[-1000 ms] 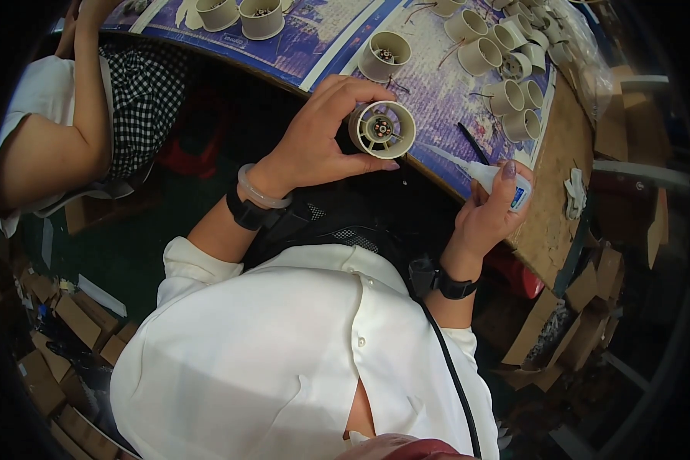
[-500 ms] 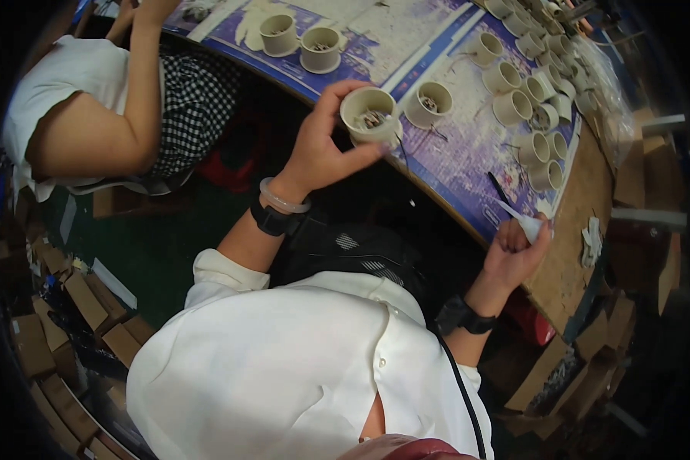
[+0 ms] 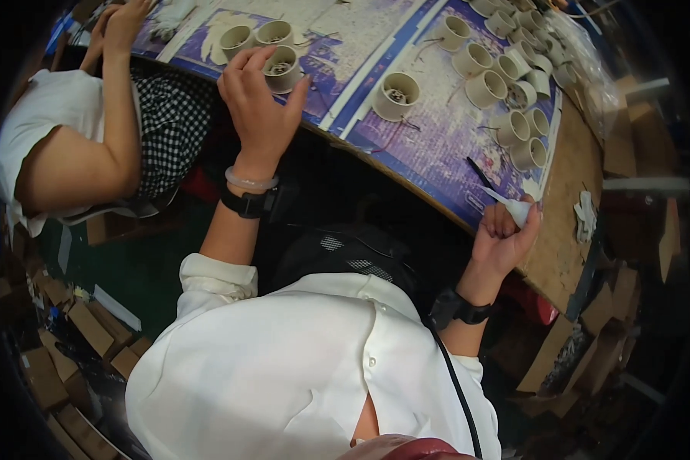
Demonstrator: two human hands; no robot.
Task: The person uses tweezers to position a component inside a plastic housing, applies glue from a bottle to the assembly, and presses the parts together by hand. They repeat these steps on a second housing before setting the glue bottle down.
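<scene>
At the table's near edge on the left, my left hand [image 3: 259, 103] is around a cream cup-shaped part [image 3: 283, 70] that stands upright with small pieces inside. Its fingers are spread along the left rim and the thumb is at the right; whether they touch it, I cannot tell. Two similar cups, one at the left [image 3: 236, 41] and one behind [image 3: 274, 33], stand beside it. My right hand [image 3: 502, 236] is closed around a white plastic thing with a thin tapered tip [image 3: 517, 208], its lower part hidden in the fist. A black pen-like stick [image 3: 480, 174] lies just beyond that tip.
Another cup with wires [image 3: 396, 96] stands mid-table. Several more cups [image 3: 486, 89] crowd the right side near a clear plastic bag [image 3: 596, 98]. A co-worker's arm [image 3: 121, 115] is at the left. Cardboard boxes [image 3: 90, 331] fill the floor on both sides.
My left hand has moved left with a cup, which now stands by the two others, and its fingers have spread. My right hand still holds the white tapered thing.
</scene>
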